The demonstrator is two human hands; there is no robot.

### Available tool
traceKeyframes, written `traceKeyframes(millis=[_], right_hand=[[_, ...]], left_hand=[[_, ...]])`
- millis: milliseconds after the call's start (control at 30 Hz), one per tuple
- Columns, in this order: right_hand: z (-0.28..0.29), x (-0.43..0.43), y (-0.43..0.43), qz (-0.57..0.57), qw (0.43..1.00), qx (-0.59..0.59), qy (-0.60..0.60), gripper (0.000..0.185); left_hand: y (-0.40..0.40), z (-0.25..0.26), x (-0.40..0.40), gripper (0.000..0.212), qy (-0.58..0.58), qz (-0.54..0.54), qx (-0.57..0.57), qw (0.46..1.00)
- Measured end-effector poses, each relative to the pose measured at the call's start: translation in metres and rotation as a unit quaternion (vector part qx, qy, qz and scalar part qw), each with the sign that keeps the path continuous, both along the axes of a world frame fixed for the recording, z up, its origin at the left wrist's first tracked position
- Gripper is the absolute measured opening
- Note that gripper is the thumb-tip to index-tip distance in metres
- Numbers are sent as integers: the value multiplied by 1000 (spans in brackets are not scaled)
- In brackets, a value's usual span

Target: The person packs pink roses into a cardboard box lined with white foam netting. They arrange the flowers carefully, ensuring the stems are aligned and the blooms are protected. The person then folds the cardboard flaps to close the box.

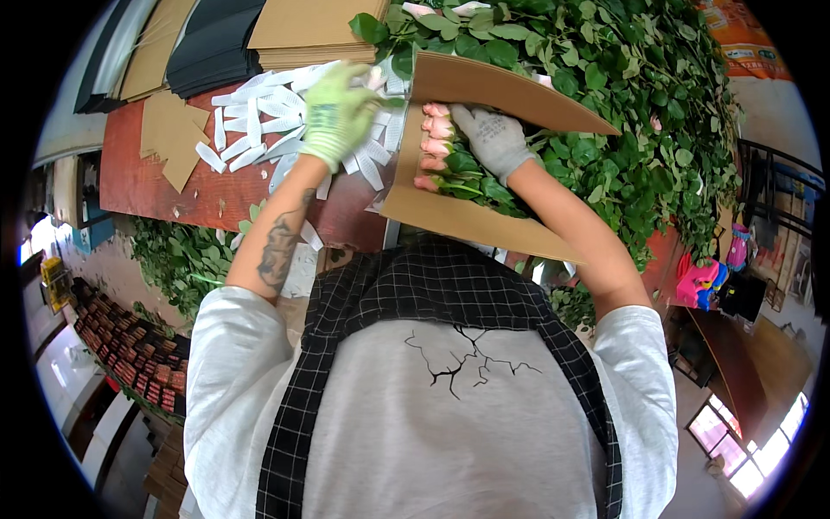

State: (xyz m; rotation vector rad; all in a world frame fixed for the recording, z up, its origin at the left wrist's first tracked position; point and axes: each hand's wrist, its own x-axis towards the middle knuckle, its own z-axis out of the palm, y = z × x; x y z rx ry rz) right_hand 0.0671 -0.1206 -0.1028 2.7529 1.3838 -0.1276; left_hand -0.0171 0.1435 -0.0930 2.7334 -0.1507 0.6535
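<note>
My left hand [340, 111], in a pale green glove, is over a heap of white mesh flower sleeves [275, 107]. It is blurred, its fingers look apart, and a pale pink bud [375, 78] lies by the fingertips. My right hand [498, 135], in a grey glove, rests among pink roses [437, 146], a finger reaching close to the top bloom. Whether it grips stems is hidden. The blooms form a column inside a folded cardboard sheet [483, 217], whose two flaps stand above and below them. Leafy stems run right under my wrist.
Cut leafy stems [639, 123] are piled on the right of the red table [130, 185]. Stacks of brown cardboard [314, 29] and black sheets [214, 48] stand at the back. Loose cardboard pieces [172, 136] lie left. More bundled flowers [133, 350] are at lower left.
</note>
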Motion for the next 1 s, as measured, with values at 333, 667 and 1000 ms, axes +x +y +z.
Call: traceKeyframes(millis=[333, 667, 1000], right_hand=[[20, -2, 4, -14, 999, -26, 46, 34], [10, -1, -1, 1, 999, -18, -39, 34], [82, -23, 2, 110, 991, 28, 66, 12]], left_hand=[[9, 63, -15, 33, 260, -173, -132, 941], [-67, 10, -18, 30, 243, -209, -8, 947], [-37, 0, -7, 32, 225, -215, -141, 940]])
